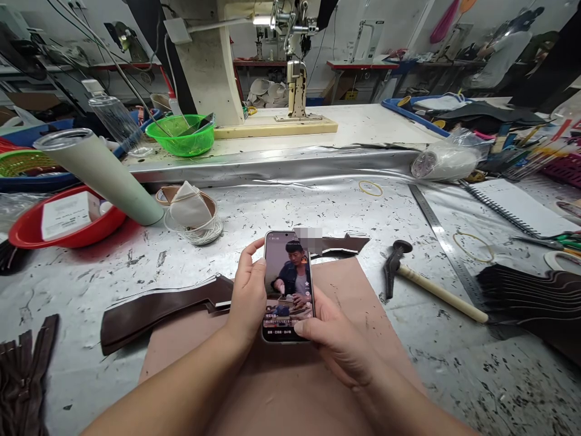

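Note:
Both hands hold a smartphone (287, 287) upright above the table, its lit screen showing a video of a person. My left hand (249, 290) grips the phone's left edge, thumb along the side. My right hand (338, 336) is wrapped round the lower right edge, with the thumb at the bottom of the screen. Beneath the phone lies a pinkish-brown sheet (290, 387). Behind my left hand, a stack of dark brown leather pieces (163, 306) rests partly on that sheet. More brown pieces (347, 244) lie just beyond the phone, partly hidden by it.
A hammer (436, 290) and a steel ruler (442, 239) lie to the right, near stacked dark leather strips (531, 297). Brown zippers (29, 375) lie at the left. A tumbler (102, 175) leans over a red bowl (68, 233). A sewing machine (227, 72) stands behind.

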A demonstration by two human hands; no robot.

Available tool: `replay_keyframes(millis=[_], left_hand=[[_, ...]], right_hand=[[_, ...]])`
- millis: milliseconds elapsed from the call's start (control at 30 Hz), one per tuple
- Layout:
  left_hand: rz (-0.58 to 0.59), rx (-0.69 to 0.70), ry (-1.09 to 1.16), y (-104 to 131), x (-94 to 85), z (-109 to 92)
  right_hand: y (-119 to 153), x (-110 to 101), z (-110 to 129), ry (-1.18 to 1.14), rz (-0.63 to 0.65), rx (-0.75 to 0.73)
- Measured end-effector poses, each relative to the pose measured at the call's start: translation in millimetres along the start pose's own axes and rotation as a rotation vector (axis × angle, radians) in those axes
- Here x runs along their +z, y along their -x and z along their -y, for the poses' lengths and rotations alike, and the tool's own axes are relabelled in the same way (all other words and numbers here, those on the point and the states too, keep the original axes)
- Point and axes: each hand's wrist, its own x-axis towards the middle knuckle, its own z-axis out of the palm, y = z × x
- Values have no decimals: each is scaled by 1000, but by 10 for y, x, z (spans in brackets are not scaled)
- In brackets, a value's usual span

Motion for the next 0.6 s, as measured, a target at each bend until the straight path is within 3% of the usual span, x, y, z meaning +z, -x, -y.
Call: replay_keyframes(millis=[600], left_hand=[[-32,21,-42,1,-9,-9]], right_hand=[[4,12,18,33,-70,-3]])
